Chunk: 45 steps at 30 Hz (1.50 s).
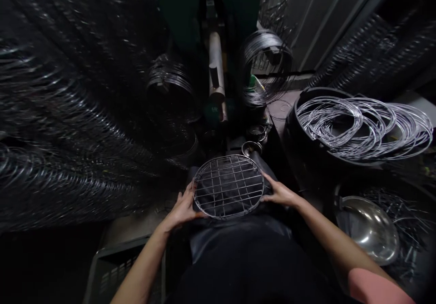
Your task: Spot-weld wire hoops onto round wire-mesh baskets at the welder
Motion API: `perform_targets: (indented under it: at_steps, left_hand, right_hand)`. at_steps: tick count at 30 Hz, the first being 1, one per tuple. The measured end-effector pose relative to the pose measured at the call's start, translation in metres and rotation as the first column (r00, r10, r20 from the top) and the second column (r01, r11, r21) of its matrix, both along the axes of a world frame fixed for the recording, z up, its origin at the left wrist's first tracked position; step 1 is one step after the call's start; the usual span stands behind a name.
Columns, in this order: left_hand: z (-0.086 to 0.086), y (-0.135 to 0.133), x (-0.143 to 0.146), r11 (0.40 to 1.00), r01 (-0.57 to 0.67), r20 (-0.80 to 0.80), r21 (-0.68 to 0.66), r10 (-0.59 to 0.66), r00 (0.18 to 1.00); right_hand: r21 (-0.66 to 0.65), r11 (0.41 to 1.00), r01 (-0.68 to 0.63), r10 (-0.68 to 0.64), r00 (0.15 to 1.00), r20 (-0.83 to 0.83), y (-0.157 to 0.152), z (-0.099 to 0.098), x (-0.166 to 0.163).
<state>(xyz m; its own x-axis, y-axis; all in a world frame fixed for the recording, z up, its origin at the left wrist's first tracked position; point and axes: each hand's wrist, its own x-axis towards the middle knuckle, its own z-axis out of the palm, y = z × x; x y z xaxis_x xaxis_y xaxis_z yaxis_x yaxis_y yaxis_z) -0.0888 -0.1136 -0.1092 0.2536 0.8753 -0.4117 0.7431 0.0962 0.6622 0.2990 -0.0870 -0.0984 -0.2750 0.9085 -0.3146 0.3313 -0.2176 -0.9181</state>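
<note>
A round wire rack [229,186] with a grid of crossing wires is held level above my lap. My left hand [185,206] grips its left rim, the thumb along the near edge. On the opposite side, my right hand [277,191] closes on the rim between thumb and fingers. The rack appears to have more than one rim wire, stacked closely. Just beyond it stands a machine with a pale cylindrical arm [215,63], its lower end close to the far side of the rack but apart from it. Small round cups [252,148] sit near that end.
Tall stacks of wire rings [78,108] fill the left side. Wire coils [267,67] hang beside the machine. At right, a black tub [299,127] holds wire hoops [361,122]; nearer, a metal bowl [371,231] lies among short wire pieces [407,217]. A plastic crate [91,272] is lower left.
</note>
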Motion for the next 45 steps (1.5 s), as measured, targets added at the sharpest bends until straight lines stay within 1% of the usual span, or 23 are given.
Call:
perform_targets:
  at_steps: [3, 6, 8, 10, 12, 13, 15, 16, 18, 20, 21, 22, 24, 26, 29, 32, 33, 35, 38, 40, 42, 43, 45]
  left_hand:
    - [0.022, 0.028, -0.024, 0.998, -0.026, 0.254, -0.060, 0.040, 0.966]
    - [0.052, 0.078, -0.025, 0.990, -0.139, 0.298, -0.023, 0.139, 0.944]
    - [0.067, 0.120, -0.004, 0.995, -0.101, 0.294, -0.019, 0.102, 0.950]
    - [0.074, 0.159, 0.030, 0.997, 0.040, 0.288, -0.072, -0.018, 0.958]
    - [0.074, 0.192, 0.069, 0.974, 0.189, 0.223, -0.126, -0.158, 0.962]
    - [0.070, 0.205, 0.087, 0.949, 0.263, 0.194, -0.173, -0.228, 0.954]
    - [0.060, 0.222, 0.116, 0.894, 0.358, 0.165, -0.268, -0.324, 0.932]
    - [0.054, 0.227, 0.127, 0.846, 0.394, 0.172, -0.359, -0.355, 0.919]
    - [0.042, 0.230, 0.141, 0.693, 0.456, 0.248, -0.558, -0.385, 0.889]
    - [0.034, 0.226, 0.146, 0.561, 0.492, 0.337, -0.666, -0.362, 0.869]
    - [0.033, 0.222, 0.147, 0.543, 0.496, 0.361, -0.678, -0.342, 0.868]
    - [0.033, 0.218, 0.146, 0.554, 0.492, 0.369, -0.672, -0.325, 0.871]
    - [0.040, 0.208, 0.142, 0.618, 0.475, 0.367, -0.626, -0.304, 0.879]
    - [0.053, 0.196, 0.134, 0.697, 0.478, 0.366, -0.534, -0.319, 0.874]
    - [0.087, 0.175, 0.113, 0.822, 0.473, 0.293, -0.316, -0.389, 0.873]
    - [0.132, 0.149, 0.087, 0.892, 0.448, 0.134, -0.060, -0.437, 0.889]
    - [0.147, 0.140, 0.079, 0.893, 0.446, 0.078, 0.054, -0.449, 0.890]
    - [0.173, 0.122, 0.068, 0.849, 0.425, -0.064, 0.313, -0.428, 0.902]
    - [0.187, 0.102, 0.066, 0.730, 0.365, -0.303, 0.578, -0.223, 0.927]
    - [0.180, 0.098, 0.072, 0.683, 0.343, -0.401, 0.645, -0.080, 0.913]
    - [0.165, 0.099, 0.080, 0.669, 0.345, -0.453, 0.658, -0.015, 0.892]
    - [0.156, 0.101, 0.083, 0.673, 0.346, -0.466, 0.654, -0.002, 0.885]
    - [0.140, 0.105, 0.088, 0.692, 0.343, -0.468, 0.636, -0.007, 0.884]
  right_hand:
    - [-0.062, 0.982, 0.179, -0.187, 0.967, -0.175, 0.011, -0.004, 0.009]
    - [-0.075, 0.893, 0.444, -0.441, 0.828, -0.347, 0.027, -0.018, 0.003]
    - [0.012, 0.859, 0.512, -0.473, 0.802, -0.364, 0.037, -0.031, -0.008]
    - [0.109, 0.856, 0.505, -0.458, 0.839, -0.295, 0.044, -0.043, -0.019]
    - [0.128, 0.846, 0.517, -0.473, 0.840, -0.264, 0.048, -0.053, -0.025]
    - [0.093, 0.826, 0.555, -0.511, 0.809, -0.291, 0.049, -0.057, -0.025]
    - [-0.061, 0.764, 0.642, -0.609, 0.686, -0.399, 0.051, -0.062, -0.021]
    - [-0.155, 0.728, 0.668, -0.654, 0.608, -0.449, 0.052, -0.064, -0.017]
    - [-0.314, 0.671, 0.672, -0.715, 0.475, -0.513, 0.054, -0.064, -0.008]
    - [-0.405, 0.651, 0.642, -0.737, 0.409, -0.538, 0.054, -0.061, -0.002]
    - [-0.426, 0.648, 0.631, -0.742, 0.397, -0.540, 0.053, -0.059, 0.000]
    - [-0.430, 0.648, 0.628, -0.743, 0.400, -0.536, 0.051, -0.057, 0.001]
    - [-0.368, 0.657, 0.659, -0.736, 0.453, -0.503, 0.046, -0.053, 0.000]
    - [-0.194, 0.686, 0.701, -0.703, 0.570, -0.425, 0.037, -0.052, -0.002]
    - [0.132, 0.772, 0.622, -0.582, 0.775, -0.248, 0.022, -0.058, -0.003]
    - [0.277, 0.837, 0.471, -0.459, 0.881, -0.113, 0.013, -0.058, -0.001]
    - [0.297, 0.847, 0.441, -0.436, 0.896, -0.084, 0.013, -0.051, -0.001]
    - [0.338, 0.858, 0.388, -0.398, 0.917, -0.041, 0.014, -0.025, -0.002]
    - [0.396, 0.896, 0.201, -0.206, 0.978, -0.030, 0.019, 0.039, -0.012]
    - [0.390, 0.921, -0.025, 0.042, 0.999, -0.035, 0.024, 0.083, -0.025]
    - [0.354, 0.907, -0.230, 0.250, 0.968, -0.012, 0.035, 0.114, -0.044]
    - [0.344, 0.890, -0.299, 0.312, 0.950, 0.018, 0.043, 0.122, -0.054]
    - [0.377, 0.860, -0.345, 0.315, 0.939, 0.141, 0.062, 0.124, -0.075]
